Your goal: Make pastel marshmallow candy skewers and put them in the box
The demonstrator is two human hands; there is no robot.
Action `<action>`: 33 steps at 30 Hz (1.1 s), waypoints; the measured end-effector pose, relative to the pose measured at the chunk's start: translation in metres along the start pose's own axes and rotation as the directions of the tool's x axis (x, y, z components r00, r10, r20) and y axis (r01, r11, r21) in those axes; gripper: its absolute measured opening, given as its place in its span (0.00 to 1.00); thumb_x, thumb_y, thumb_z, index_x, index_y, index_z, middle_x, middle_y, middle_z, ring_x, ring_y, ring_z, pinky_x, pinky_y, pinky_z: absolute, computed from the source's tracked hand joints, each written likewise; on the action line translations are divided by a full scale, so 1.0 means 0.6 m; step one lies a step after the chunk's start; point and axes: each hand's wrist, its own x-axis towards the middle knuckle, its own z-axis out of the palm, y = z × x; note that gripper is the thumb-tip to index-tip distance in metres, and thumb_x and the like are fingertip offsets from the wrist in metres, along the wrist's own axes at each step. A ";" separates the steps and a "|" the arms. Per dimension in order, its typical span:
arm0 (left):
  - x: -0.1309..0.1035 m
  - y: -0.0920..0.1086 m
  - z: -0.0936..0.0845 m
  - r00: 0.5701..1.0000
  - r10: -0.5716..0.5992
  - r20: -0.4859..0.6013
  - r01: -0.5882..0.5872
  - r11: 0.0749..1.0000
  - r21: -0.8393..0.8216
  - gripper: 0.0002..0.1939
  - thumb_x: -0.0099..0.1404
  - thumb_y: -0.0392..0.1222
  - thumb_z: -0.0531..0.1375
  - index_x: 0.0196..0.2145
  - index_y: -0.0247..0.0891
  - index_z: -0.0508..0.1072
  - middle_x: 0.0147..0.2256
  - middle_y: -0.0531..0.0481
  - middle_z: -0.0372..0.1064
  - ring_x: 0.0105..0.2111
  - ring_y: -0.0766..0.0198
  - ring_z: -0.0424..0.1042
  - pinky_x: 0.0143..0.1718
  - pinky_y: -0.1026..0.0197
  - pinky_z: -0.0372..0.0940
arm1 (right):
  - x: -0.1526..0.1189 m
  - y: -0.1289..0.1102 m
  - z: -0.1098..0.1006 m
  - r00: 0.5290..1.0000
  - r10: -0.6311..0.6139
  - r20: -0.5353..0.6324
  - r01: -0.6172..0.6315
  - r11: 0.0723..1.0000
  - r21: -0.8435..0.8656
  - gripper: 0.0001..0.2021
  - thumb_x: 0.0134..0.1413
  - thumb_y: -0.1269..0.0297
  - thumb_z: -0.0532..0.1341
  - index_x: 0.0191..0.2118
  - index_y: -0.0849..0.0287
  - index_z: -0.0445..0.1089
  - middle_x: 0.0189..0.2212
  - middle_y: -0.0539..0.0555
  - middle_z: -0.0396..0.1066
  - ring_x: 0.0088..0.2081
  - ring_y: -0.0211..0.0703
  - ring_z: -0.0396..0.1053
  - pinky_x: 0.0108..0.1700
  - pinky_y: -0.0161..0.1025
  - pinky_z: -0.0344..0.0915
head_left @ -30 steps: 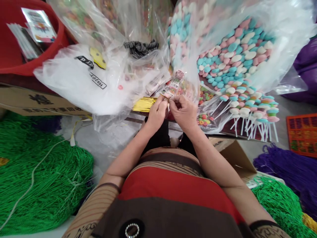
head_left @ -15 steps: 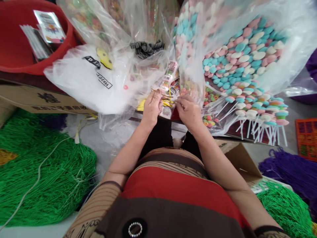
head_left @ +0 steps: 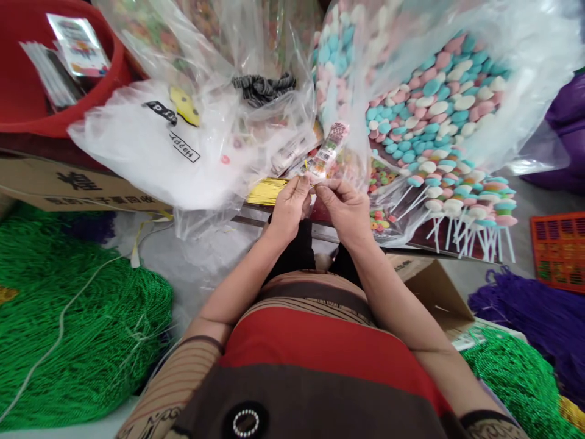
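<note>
Both hands meet at the table's front edge, fingertips almost touching. My left hand (head_left: 292, 204) pinches the gathered lower end of a small clear candy packet (head_left: 328, 149) with a printed label. From the other side my right hand (head_left: 346, 207) pinches at the same end, thumb against forefinger. A short yellow tie (head_left: 306, 164) stands up just above the fingers; its lower part is hidden. Beside my left hand lies a bundle of yellow ties (head_left: 266, 191).
Marshmallow skewers (head_left: 461, 189) and a big bag of marshmallows (head_left: 434, 103) lie at the right. At the left are a white printed bag (head_left: 183, 152) and a red basin (head_left: 119, 70). Green beads (head_left: 91, 329) and an open carton (head_left: 434, 292) are below.
My hands have come together at the packet's end. The packet now leans further to the right, and the yellow bundle is less covered by my left hand. The view has shifted slightly.
</note>
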 end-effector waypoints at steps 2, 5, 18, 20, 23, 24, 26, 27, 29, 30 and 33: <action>-0.010 0.007 0.008 0.997 -0.023 0.071 0.028 0.997 -0.068 0.20 0.71 0.53 0.61 0.27 0.39 0.66 0.17 0.62 0.51 0.14 0.76 0.46 0.15 0.69 0.43 | -0.001 -0.003 -0.010 0.997 -0.066 -0.027 0.063 0.991 -0.116 0.07 0.58 0.58 0.65 0.32 0.53 0.75 0.29 0.49 0.75 0.33 0.40 0.70 0.41 0.39 0.69; -0.027 0.017 0.017 0.974 -0.139 0.178 0.159 0.982 -0.106 0.23 0.70 0.56 0.62 0.25 0.37 0.65 0.15 0.63 0.48 0.12 0.78 0.44 0.14 0.71 0.42 | -0.002 -0.002 -0.021 0.991 -0.119 -0.054 0.104 0.970 -0.219 0.10 0.58 0.57 0.66 0.28 0.53 0.72 0.25 0.47 0.71 0.31 0.40 0.69 0.41 0.39 0.68; -0.056 0.020 0.032 0.733 -0.431 0.526 0.500 0.866 0.012 0.28 0.73 0.55 0.58 0.19 0.36 0.64 0.09 0.62 0.44 0.07 0.75 0.47 0.11 0.71 0.46 | -0.019 0.012 -0.069 0.964 0.072 0.256 -0.148 0.946 0.289 0.23 0.44 0.36 0.71 0.35 0.51 0.77 0.35 0.52 0.80 0.44 0.48 0.78 0.48 0.47 0.76; -0.059 0.017 0.043 0.752 -0.429 0.500 0.494 0.870 0.004 0.28 0.72 0.57 0.58 0.19 0.36 0.63 0.09 0.62 0.43 0.07 0.75 0.45 0.11 0.71 0.45 | -0.023 0.015 -0.067 0.980 0.098 0.173 -0.149 0.937 0.317 0.23 0.44 0.35 0.71 0.30 0.51 0.75 0.30 0.51 0.78 0.38 0.47 0.77 0.44 0.47 0.76; -0.060 0.001 0.060 0.846 -0.358 0.396 0.406 0.913 -0.041 0.28 0.70 0.61 0.59 0.21 0.37 0.63 0.12 0.63 0.44 0.09 0.77 0.44 0.12 0.71 0.44 | -0.030 0.021 -0.056 0.997 0.076 -0.023 -0.066 0.954 0.291 0.22 0.48 0.38 0.69 0.26 0.52 0.71 0.25 0.48 0.72 0.33 0.42 0.73 0.43 0.44 0.73; -0.059 -0.006 0.064 0.889 -0.308 0.340 0.346 0.936 -0.056 0.28 0.69 0.62 0.60 0.22 0.37 0.63 0.13 0.63 0.46 0.10 0.77 0.44 0.12 0.70 0.44 | -0.032 0.022 -0.054 0.995 0.044 -0.086 -0.022 0.970 0.243 0.21 0.51 0.40 0.68 0.25 0.52 0.70 0.26 0.48 0.72 0.33 0.41 0.72 0.44 0.43 0.72; -0.056 -0.023 0.068 0.959 -0.180 0.220 0.196 0.979 -0.049 0.28 0.68 0.63 0.60 0.23 0.38 0.62 0.16 0.62 0.49 0.12 0.77 0.45 0.13 0.69 0.44 | -0.037 0.024 -0.052 0.983 -0.054 -0.178 0.073 0.992 0.102 0.18 0.56 0.45 0.66 0.26 0.53 0.70 0.28 0.49 0.72 0.36 0.42 0.72 0.47 0.43 0.71; -0.054 -0.031 0.067 0.979 -0.106 0.175 0.111 0.994 -0.016 0.28 0.68 0.63 0.59 0.23 0.38 0.62 0.17 0.61 0.51 0.13 0.76 0.46 0.15 0.69 0.45 | -0.038 0.023 -0.053 0.972 -0.112 -0.209 0.120 0.992 0.029 0.17 0.58 0.47 0.65 0.27 0.52 0.70 0.30 0.49 0.73 0.38 0.42 0.73 0.48 0.43 0.70; -0.049 -0.038 0.060 0.987 0.047 0.151 -0.062 0.993 0.100 0.26 0.67 0.62 0.61 0.23 0.38 0.64 0.19 0.59 0.53 0.17 0.74 0.52 0.18 0.67 0.50 | -0.041 0.021 -0.058 0.947 -0.215 -0.238 0.198 0.976 -0.092 0.14 0.62 0.51 0.64 0.29 0.52 0.70 0.32 0.51 0.74 0.40 0.44 0.73 0.49 0.44 0.69; -0.046 -0.037 0.057 0.979 0.116 0.165 -0.143 0.977 0.158 0.25 0.66 0.61 0.64 0.24 0.38 0.66 0.20 0.58 0.56 0.20 0.73 0.56 0.21 0.67 0.54 | -0.042 0.018 -0.061 0.937 -0.261 -0.234 0.233 0.962 -0.139 0.12 0.63 0.53 0.63 0.30 0.52 0.71 0.33 0.51 0.74 0.41 0.45 0.73 0.49 0.45 0.69; -0.040 -0.012 0.051 0.960 0.214 0.181 -0.251 0.944 0.213 0.17 0.65 0.56 0.66 0.31 0.40 0.74 0.28 0.53 0.67 0.33 0.67 0.70 0.34 0.66 0.64 | -0.044 0.007 -0.069 0.910 -0.388 -0.148 0.344 0.904 -0.254 0.09 0.64 0.57 0.62 0.33 0.51 0.72 0.38 0.54 0.76 0.46 0.49 0.74 0.54 0.51 0.68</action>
